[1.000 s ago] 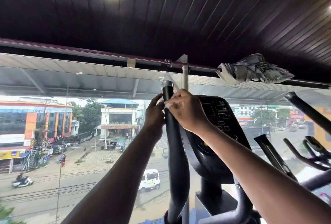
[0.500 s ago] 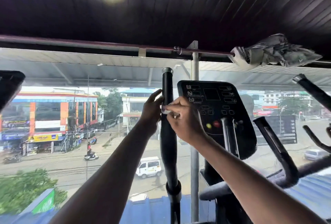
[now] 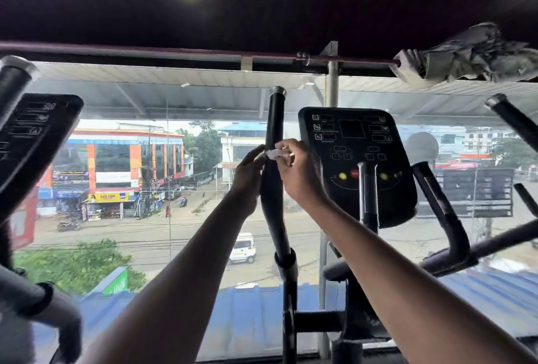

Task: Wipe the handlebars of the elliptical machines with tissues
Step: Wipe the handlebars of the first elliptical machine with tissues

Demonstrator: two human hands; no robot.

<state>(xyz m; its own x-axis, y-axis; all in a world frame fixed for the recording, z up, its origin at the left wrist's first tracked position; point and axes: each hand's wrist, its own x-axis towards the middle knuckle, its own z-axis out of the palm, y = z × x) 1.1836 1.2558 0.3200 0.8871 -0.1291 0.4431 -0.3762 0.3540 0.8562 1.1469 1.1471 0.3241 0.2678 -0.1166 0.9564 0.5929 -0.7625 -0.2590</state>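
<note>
1. Where the two hands meet at frame centre, a small white tissue [image 3: 273,154] is pressed against a black upright handlebar [image 3: 273,136].
2. Crumpled, the tissue looks light, soft and easily torn, best pinched as a wad; the bar looks rigid, smooth and fixed, likely safe to press hard.
3. Right hand [image 3: 297,172], just right of the bar: fingers curled, pinching the tissue onto it.
4. Left hand [image 3: 247,172], just left of the bar: fingers nearly straight, laid along its side, holding nothing.
5. Right of centre stands a dark console [image 3: 353,142]; behind, a window [image 3: 131,159] shows a street.
</note>
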